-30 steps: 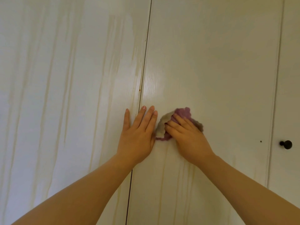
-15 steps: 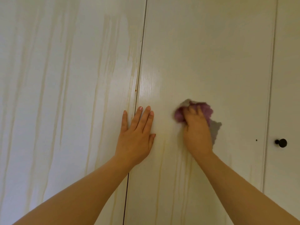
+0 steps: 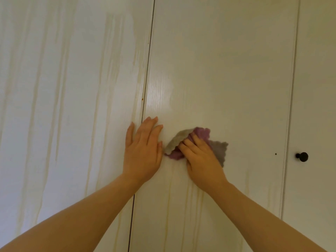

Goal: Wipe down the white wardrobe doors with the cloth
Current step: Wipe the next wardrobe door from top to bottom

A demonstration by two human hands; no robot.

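Pressing the bunched purple-and-grey cloth [image 3: 201,132] against the middle door [image 3: 227,70], our right hand [image 3: 201,157] grips it with curled fingers at centre frame. Just left of it, our left hand [image 3: 142,151] lies flat and relaxed, fingers straight, across the seam [image 3: 147,70] between the middle door and the left door [image 3: 54,106]; it holds nothing. Above the cloth the middle door looks clean and glossy, so we judge that part done. Below our hands, faint yellowish streaks [image 3: 181,206] run down toward the bottom of the frame. The left door carries long streaks from top to bottom and looks unwiped. At far right, the door with the black knob [image 3: 302,156] shows no marks we can make out.
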